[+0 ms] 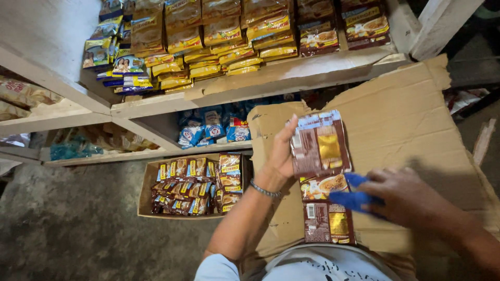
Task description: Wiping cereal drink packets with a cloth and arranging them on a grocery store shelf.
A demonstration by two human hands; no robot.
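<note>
The left hand (pixel 281 156) pinches the top sachet of a brown sachet strip (pixel 322 171) from its left side, and the right hand (pixel 403 195) closes around a blue tool (pixel 354 196) laid against the strip's right side, midway down. The strip's long axis runs from the far edge of the cardboard sheet (pixel 411 119) towards the near one, so both hands flank it, about equally near.

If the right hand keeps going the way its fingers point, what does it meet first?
Probably the strip of brown sachets held up by the left hand; the right hand, holding something blue, points left at it. Depth is unclear.
</note>
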